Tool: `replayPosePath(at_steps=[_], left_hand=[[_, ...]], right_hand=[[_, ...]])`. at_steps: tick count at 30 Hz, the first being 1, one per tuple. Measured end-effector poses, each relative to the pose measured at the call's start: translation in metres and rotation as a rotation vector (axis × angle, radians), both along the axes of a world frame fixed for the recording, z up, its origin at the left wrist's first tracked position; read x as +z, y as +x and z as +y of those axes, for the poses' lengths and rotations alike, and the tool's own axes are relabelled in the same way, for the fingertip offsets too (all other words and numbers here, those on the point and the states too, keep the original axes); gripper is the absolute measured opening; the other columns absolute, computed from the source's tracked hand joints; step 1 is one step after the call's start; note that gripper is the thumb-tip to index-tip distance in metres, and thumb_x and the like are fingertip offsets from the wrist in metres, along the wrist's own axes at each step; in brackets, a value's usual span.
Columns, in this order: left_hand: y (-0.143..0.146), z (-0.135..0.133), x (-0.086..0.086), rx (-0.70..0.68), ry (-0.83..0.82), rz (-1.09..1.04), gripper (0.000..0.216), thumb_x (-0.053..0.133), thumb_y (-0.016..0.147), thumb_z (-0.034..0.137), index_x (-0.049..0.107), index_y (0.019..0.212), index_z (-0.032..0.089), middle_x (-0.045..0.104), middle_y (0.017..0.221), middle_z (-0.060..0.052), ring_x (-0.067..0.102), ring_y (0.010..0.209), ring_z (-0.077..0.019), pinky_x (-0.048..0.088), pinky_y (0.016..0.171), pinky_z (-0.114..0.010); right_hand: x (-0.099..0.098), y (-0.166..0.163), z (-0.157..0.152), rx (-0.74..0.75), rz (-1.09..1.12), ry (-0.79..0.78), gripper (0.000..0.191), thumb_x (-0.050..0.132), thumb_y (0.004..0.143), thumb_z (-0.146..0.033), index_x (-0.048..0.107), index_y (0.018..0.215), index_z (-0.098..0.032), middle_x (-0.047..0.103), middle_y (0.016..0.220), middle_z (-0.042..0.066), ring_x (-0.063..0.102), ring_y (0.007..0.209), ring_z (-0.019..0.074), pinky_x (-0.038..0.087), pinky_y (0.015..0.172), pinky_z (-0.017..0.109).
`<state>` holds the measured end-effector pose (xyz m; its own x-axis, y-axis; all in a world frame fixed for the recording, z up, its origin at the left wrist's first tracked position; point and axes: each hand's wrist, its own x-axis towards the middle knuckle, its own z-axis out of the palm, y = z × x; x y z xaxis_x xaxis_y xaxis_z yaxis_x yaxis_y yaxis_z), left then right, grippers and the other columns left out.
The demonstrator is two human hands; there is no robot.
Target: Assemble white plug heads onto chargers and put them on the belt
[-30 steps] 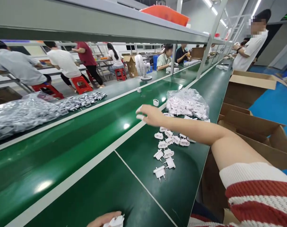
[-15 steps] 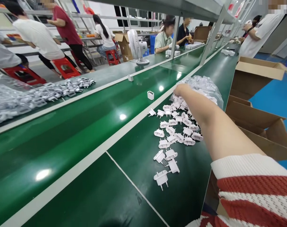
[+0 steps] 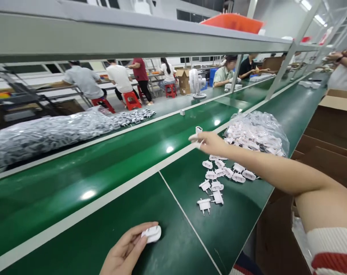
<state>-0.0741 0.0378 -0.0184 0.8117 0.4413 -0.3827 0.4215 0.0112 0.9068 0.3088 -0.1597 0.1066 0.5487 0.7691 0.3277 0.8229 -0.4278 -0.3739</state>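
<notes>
My left hand (image 3: 127,248), at the bottom, pinches a white oval plug piece (image 3: 152,233) between thumb and fingers. Farther off, my right hand (image 3: 212,142) reaches over the white strip by the belt. Its fingers are closed around a white plug piece (image 3: 200,144), partly hidden and blurred. Just behind those fingers, a small white housing (image 3: 199,130) stands on the belt. Below my right forearm lie several loose white two-pin plug pieces (image 3: 204,205). A clear plastic bag (image 3: 257,131) full of similar pieces is beyond the forearm.
A green conveyor belt (image 3: 104,179) runs diagonally past, with another small white housing (image 3: 182,112) on it. Across it lies a large bag of parts (image 3: 53,133). Cardboard boxes (image 3: 330,130) stand right; a metal shelf beam (image 3: 133,36) crosses above. Co-workers and a fan (image 3: 196,84) are beyond.
My right hand has drawn back from the bag toward the belt edge, with a white plug piece in its fingers. My left hand has come into view holding a plug piece. The view has shifted.
</notes>
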Motion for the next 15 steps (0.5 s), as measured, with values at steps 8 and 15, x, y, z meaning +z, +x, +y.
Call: replayPosePath(at_steps=[8,15], left_hand=[[0.01,-0.021,0.012,0.188,-0.221,-0.266,0.068,0.088,0.077,0.067,0.075,0.125,0.021,0.078,0.126,-0.012,0.075,0.108,-0.0282,0.061,0.104,-0.039],[0.009,-0.024,0.017,0.159,-0.246,-0.327,0.075,0.093,0.076,0.059,0.067,0.137,0.022,0.08,0.12,-0.009,0.076,0.104,-0.0238,0.062,0.098,-0.033]], right_hand=[[-0.012,-0.178,0.008,0.624,0.038,-0.152,0.039,0.054,0.091,-0.001,0.073,0.12,-0.019,0.081,0.104,0.007,0.075,0.087,0.0201,0.048,0.068,0.026],[-0.053,-0.192,0.022,0.571,0.205,-0.084,0.037,0.073,0.09,-0.018,0.072,0.127,-0.017,0.07,0.104,0.006,0.064,0.077,0.0155,0.044,0.063,0.026]])
